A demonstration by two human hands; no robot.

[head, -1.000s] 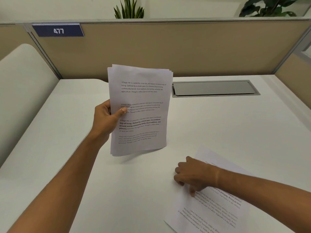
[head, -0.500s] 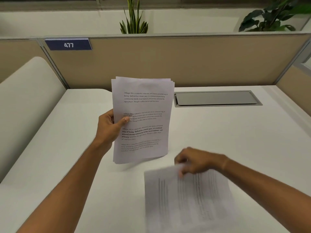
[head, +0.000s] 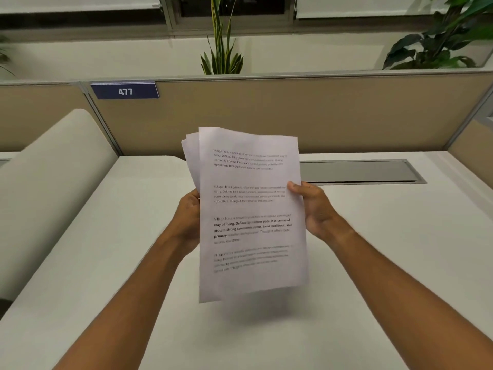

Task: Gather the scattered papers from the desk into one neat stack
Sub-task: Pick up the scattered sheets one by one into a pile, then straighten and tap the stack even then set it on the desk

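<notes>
A stack of white printed papers stands upright in the air above the white desk, printed side toward me. My left hand grips its left edge, mostly behind the sheets. My right hand holds the right edge with the thumb on the front sheet. The front sheet sits a little right of the ones behind it, whose corners fan out at the top left. No loose sheet is visible on the desk.
A grey metal cable flap is set into the desk behind the papers. Beige partition walls with a blue "477" sign close the back and sides. Plants stand beyond. A rounded cream divider rises at left.
My right hand lifted the loose sheet off the desk at the lower right and brought it up onto the front of the stack. My view tilted upward.
</notes>
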